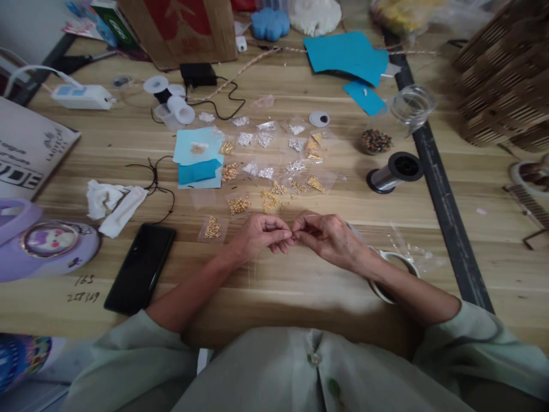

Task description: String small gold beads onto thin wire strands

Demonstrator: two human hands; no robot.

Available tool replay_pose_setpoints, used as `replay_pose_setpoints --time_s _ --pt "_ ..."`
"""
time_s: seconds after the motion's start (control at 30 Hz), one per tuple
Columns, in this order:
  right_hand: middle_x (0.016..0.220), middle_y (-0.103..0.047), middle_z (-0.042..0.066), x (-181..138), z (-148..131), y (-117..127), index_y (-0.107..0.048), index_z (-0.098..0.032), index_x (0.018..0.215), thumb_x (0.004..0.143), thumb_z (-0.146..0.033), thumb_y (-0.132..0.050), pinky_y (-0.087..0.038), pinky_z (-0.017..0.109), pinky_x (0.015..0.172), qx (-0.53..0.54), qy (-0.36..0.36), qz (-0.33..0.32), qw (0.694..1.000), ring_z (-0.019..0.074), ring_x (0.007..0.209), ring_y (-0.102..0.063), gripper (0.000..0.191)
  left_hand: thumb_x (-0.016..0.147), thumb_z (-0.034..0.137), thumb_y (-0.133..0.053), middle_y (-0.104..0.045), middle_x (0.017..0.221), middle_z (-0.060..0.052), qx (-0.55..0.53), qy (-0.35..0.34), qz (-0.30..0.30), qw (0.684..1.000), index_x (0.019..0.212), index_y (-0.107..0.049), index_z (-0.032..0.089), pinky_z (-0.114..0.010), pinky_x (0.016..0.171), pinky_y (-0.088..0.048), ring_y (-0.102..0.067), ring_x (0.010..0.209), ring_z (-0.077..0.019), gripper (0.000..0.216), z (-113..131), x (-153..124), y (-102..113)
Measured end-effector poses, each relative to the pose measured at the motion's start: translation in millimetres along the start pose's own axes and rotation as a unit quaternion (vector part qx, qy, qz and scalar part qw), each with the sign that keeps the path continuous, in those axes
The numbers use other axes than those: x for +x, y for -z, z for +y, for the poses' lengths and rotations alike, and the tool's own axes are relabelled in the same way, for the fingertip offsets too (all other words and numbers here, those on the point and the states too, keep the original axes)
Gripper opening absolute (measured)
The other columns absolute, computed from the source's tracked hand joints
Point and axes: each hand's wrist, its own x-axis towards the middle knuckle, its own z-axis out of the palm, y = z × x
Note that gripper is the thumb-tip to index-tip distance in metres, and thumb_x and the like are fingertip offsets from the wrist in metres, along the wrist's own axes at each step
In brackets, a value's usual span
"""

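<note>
My left hand [257, 236] and my right hand [330, 237] meet fingertip to fingertip just above the wooden table [300, 286]. Both are pinched closed on something too small to make out. Right behind them lie several small clear bags of gold beads [268, 200] and silver beads [257, 139], with one gold bag [212, 228] close to my left hand. A roll of clear tape [392, 274] lies under my right wrist.
A black phone [140, 267] lies at the left front, with white tissue [114, 206] and a black cord [156, 183] behind it. Blue paper pieces [198, 157], a metal spool [392, 171], a bowl of mixed beads [376, 141], a glass jar [412, 104] and a wicker basket [501, 74] stand further back.
</note>
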Motion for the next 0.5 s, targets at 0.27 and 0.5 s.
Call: replay_pose_setpoints --time_s 0.27,0.5 --pt "0.084 -0.066 0.004 -5.3 -2.6 -2.4 -0.057 -0.015 0.095 0.094 -0.018 -0.046 -0.044 0.022 0.061 -0.087 0.073 0.017 0.993 0.0112 0.067 -0.06 0.012 0.077 0.033 -0.066 -0.072 0.08 -0.007 -0.02 -0.012 0.004 1.0 0.08 -0.068 0.011 -0.019 0.052 -0.047 -0.062 0.061 -0.0097 0.022 -7.0 1.8 5.2" --pt "0.091 -0.063 0.008 -8.2 -2.6 -5.1 -0.056 -0.014 0.101 0.098 -0.018 -0.039 -0.042 0.024 0.059 -0.258 0.139 -0.015 0.956 0.0144 0.073 -0.059 0.018 0.074 0.032 -0.068 -0.071 0.071 -0.005 -0.033 -0.008 0.012 0.999 0.075 -0.067 0.011 -0.02 0.051 -0.046 -0.061 0.057 -0.01 0.021 -5.2 3.3 6.1"
